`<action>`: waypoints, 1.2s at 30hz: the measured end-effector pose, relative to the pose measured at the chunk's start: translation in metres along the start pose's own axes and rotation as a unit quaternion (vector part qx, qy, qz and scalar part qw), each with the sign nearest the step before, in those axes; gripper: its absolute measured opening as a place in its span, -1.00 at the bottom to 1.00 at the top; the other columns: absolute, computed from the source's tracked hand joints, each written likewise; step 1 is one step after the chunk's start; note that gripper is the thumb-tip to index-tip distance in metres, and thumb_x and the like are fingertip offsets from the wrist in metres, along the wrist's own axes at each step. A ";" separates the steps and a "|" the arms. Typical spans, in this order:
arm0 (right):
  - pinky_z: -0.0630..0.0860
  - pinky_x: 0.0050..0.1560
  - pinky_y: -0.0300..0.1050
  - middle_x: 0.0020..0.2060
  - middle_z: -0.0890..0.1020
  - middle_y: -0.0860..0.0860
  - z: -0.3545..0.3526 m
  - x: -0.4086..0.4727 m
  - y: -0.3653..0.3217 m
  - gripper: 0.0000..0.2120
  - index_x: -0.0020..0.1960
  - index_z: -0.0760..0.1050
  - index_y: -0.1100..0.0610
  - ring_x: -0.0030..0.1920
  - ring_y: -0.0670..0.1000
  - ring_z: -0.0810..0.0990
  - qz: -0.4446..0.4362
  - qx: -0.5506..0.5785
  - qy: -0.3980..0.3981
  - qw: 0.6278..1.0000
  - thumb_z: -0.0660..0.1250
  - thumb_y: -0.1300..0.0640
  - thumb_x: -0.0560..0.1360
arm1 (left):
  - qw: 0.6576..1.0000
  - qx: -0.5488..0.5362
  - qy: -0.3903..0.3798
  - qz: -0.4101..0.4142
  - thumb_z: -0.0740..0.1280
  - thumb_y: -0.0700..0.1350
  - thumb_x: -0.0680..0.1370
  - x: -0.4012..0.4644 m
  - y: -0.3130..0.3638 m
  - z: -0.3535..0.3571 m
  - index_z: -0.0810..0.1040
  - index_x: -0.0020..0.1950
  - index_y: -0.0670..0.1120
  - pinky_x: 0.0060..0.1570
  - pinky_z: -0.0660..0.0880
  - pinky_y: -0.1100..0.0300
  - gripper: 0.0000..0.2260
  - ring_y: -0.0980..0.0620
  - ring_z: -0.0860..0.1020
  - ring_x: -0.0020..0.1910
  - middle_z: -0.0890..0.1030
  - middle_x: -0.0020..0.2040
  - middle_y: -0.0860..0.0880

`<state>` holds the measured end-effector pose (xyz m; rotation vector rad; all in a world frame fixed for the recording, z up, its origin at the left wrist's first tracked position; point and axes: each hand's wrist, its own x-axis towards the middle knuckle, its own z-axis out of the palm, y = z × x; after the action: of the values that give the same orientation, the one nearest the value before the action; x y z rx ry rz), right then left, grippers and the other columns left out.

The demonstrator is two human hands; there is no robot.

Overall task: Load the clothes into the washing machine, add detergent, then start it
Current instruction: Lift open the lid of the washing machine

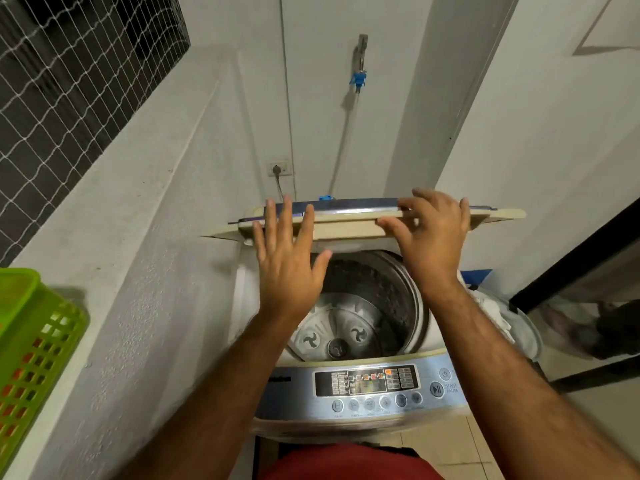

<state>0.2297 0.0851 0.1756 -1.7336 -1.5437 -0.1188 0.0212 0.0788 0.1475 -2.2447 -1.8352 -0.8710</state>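
Fingers: left hand spread flat against folded lid; right hand curled over lid's top edge, likely steadying it upright | washing machine drum open, no clothes inside | clothes heaped beside machine's right edge | loading not begun.

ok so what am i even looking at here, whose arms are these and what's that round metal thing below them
This is a single picture from a camera worn on a person's head, looking down, so the arms are the wearer's own. The left hand is spread flat with straight fingers against the raised, folded lid of a top-loading washing machine. The right hand has its fingers on the lid's edge. The round metal thing is the drum, which looks empty. Nearest you is the control panel. A green basket sits at the left.
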 end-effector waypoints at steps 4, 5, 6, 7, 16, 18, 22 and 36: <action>0.17 0.45 0.32 0.31 0.51 0.07 0.016 0.025 -0.009 -0.61 0.18 0.59 0.02 0.36 0.09 0.37 0.019 0.011 0.052 0.998 0.40 -0.18 0.46 | 0.996 0.069 -0.036 0.041 0.33 0.28 0.44 0.025 -0.014 0.008 -0.24 0.56 -0.02 0.46 -0.19 -0.23 -0.04 -0.20 -0.27 0.53 -0.27 0.55 -0.15; 0.22 0.42 0.33 0.31 0.50 0.08 0.020 0.030 -0.011 -0.62 0.19 0.58 0.02 0.36 0.09 0.37 0.021 0.017 0.067 0.997 0.39 -0.16 0.47 | 0.995 0.079 -0.041 0.044 0.35 0.30 0.41 0.034 -0.016 0.009 -0.27 0.55 -0.02 0.46 -0.19 -0.24 0.02 -0.20 -0.28 0.52 -0.29 0.55 -0.15; 0.24 0.40 0.33 0.32 0.49 0.08 0.024 0.034 -0.013 -0.64 0.20 0.56 0.02 0.37 0.10 0.36 0.020 0.020 0.077 0.997 0.37 -0.14 0.49 | 0.994 0.087 -0.048 0.042 0.38 0.32 0.38 0.043 -0.018 0.010 -0.29 0.55 -0.02 0.45 -0.20 -0.24 0.06 -0.20 -0.30 0.51 -0.29 0.55 -0.15; 0.22 0.41 0.35 0.33 0.48 0.09 0.029 0.037 -0.012 -0.66 0.22 0.55 0.02 0.39 0.11 0.35 0.014 0.019 0.081 0.996 0.35 -0.12 0.51 | 0.993 0.094 -0.052 0.040 0.40 0.32 0.35 0.051 -0.019 0.011 -0.30 0.54 -0.02 0.45 -0.21 -0.24 0.10 -0.20 -0.31 0.51 -0.27 0.56 -0.16; -0.13 0.51 0.32 0.61 -0.11 0.05 0.053 0.079 0.014 -0.03 0.60 -0.09 -0.09 0.59 0.13 -0.20 -0.086 -0.092 -0.060 0.990 0.35 -0.35 0.40 | 0.991 0.102 -0.081 0.033 0.51 0.24 0.27 0.113 -0.023 0.013 -0.35 0.53 -0.04 0.46 -0.18 -0.25 0.22 -0.23 -0.32 0.51 -0.29 0.55 -0.18; -0.13 0.51 0.33 0.61 -0.13 0.05 0.058 0.094 0.013 0.07 0.59 -0.12 -0.09 0.59 0.13 -0.22 -0.083 -0.114 -0.075 0.987 0.46 -0.30 0.33 | 0.991 0.101 -0.087 0.029 0.53 0.22 0.26 0.128 -0.024 0.014 -0.34 0.53 -0.04 0.47 -0.19 -0.24 0.22 -0.22 -0.32 0.51 -0.30 0.55 -0.17; -0.14 0.51 0.33 0.61 -0.14 0.05 0.065 0.123 0.009 0.13 0.59 -0.14 -0.07 0.59 0.13 -0.23 -0.075 -0.141 -0.109 0.981 0.57 -0.12 0.31 | 0.989 0.102 -0.103 0.026 0.56 0.17 0.25 0.155 -0.029 0.018 -0.32 0.54 -0.05 0.47 -0.20 -0.21 0.23 -0.19 -0.32 0.51 -0.30 0.55 -0.16; -0.10 0.51 0.36 0.60 -0.13 0.05 0.087 0.179 0.002 0.11 0.60 -0.11 -0.04 0.59 0.14 -0.23 -0.050 -0.139 -0.173 0.974 0.59 0.03 0.33 | 0.987 0.107 -0.120 0.003 0.57 0.13 0.26 0.212 -0.038 0.044 -0.26 0.55 -0.06 0.48 -0.23 -0.18 0.20 -0.18 -0.28 0.53 -0.24 0.57 -0.13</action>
<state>0.2401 0.2800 0.2140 -1.9715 -1.9443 -0.0895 0.0230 0.2912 0.2060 -2.2969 -1.9119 -0.3907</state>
